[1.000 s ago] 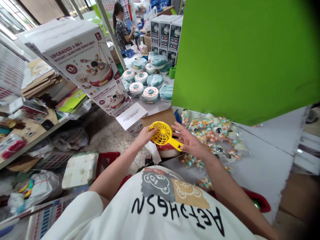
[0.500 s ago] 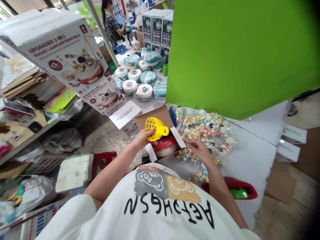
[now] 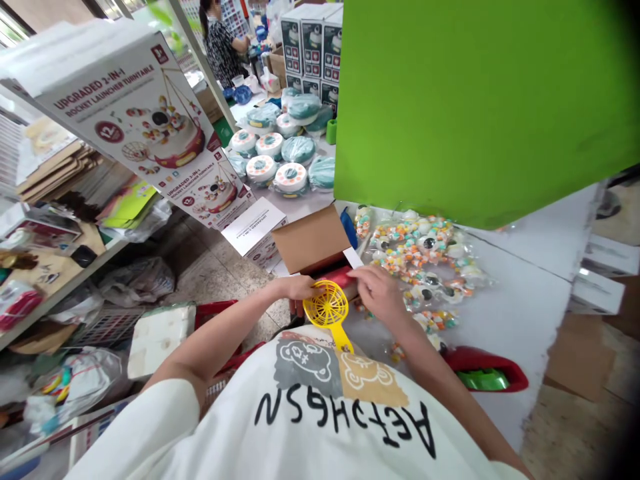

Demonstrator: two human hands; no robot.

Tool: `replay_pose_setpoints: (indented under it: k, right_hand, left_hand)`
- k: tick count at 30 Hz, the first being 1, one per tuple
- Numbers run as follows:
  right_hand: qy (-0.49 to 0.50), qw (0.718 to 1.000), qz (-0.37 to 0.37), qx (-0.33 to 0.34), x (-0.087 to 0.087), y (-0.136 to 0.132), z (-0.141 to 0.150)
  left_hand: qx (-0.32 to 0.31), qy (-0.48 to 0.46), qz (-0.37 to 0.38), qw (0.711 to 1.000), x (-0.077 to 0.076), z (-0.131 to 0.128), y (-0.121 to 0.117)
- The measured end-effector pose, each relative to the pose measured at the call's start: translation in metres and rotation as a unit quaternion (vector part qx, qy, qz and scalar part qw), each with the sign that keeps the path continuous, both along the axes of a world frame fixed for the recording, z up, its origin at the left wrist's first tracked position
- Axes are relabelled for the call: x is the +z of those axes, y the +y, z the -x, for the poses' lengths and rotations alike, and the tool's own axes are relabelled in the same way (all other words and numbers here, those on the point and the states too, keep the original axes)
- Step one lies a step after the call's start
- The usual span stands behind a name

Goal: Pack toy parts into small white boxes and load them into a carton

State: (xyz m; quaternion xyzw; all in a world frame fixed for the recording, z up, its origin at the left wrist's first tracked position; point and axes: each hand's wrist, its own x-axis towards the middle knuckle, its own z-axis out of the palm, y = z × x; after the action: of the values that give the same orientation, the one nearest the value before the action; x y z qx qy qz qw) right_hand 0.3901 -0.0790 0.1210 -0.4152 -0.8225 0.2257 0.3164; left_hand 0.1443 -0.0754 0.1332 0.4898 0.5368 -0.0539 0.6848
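Left fingers (image 3: 306,287) grip a yellow basket (image 3: 328,309), right fingers (image 3: 366,276) bend at a box (image 3: 314,240), hold unclear, bagged toys (image 3: 425,243) littering the table (image 3: 525,287).

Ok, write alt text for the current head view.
The person's left hand holds a yellow mesh basket by its rim; the right hand is at an open box containing a red item. Bagged colourful pieces lie on the table.
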Motion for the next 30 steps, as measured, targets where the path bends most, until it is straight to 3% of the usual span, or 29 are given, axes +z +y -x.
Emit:
replay_pose_setpoints:
  k: [3,6,11,15,18,21,24,27,30]
  right_hand:
    - [-0.117,0.978,0.045,0.168,0.005,0.026,0.031]
    - [-0.234,0.944,0.091,0.215,-0.006,0.050,0.043]
    - [-0.362,0.904,0.065,0.218,-0.008,0.057,0.046]
    - [-0.396,0.895,0.035,0.204,-0.005,0.051,0.055]
    - [-0.368,0.905,0.023,0.211,-0.011,0.049,0.056]
    - [-0.332,0.923,0.017,0.195,-0.018,0.045,0.051]
    - [-0.321,0.933,-0.010,0.161,-0.024,0.037,0.046]
    - [-0.333,0.931,-0.037,0.146,-0.023,0.031,0.046]
    - [-0.352,0.926,-0.030,0.136,-0.017,0.028,0.048]
  left_hand:
    - [-0.002,0.018,-0.077,0.997,-0.003,-0.002,0.001]
    - [0.025,0.004,-0.187,0.982,0.002,0.009,-0.004]
    - [0.109,-0.004,-0.235,0.966,0.003,0.041,-0.025]
    - [0.198,0.002,-0.271,0.942,-0.014,0.055,-0.042]
    - [0.228,-0.001,-0.282,0.932,-0.021,0.056,-0.046]
    - [0.230,-0.014,-0.277,0.933,-0.019,0.056,-0.045]
    - [0.193,0.011,-0.268,0.944,-0.010,0.057,-0.039]
    - [0.152,0.053,-0.276,0.948,0.000,0.058,-0.032]
    - [0.164,0.057,-0.259,0.950,0.007,0.057,-0.024]
